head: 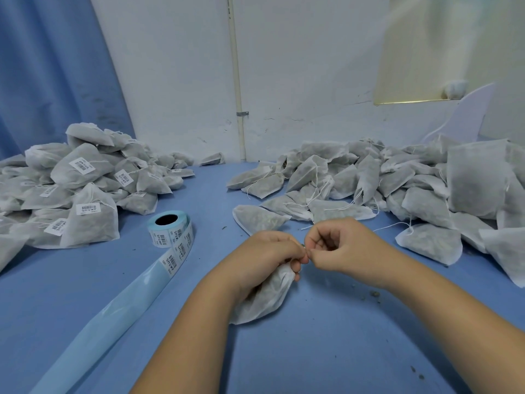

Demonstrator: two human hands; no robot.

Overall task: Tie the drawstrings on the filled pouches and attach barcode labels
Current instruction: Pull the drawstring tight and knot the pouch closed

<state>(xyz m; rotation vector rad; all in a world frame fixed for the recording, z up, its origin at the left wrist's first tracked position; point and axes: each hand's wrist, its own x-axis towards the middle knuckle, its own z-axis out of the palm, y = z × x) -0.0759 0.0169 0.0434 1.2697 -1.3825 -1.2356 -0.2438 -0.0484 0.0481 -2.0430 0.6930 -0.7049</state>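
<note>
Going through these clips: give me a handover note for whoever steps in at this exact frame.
Left hand grips the gathered neck of one filled pouch, which rests on the blue table. Right hand pinches at that neck, mid-tie; the knot itself is hidden.
Label roll stands left of the hands, its bare backing strip trailing toward the near edge.
Done: labelled pile, far left.
Left: finish this tie, label it, then work through the unlabelled pile on the right, strings loose.
</note>
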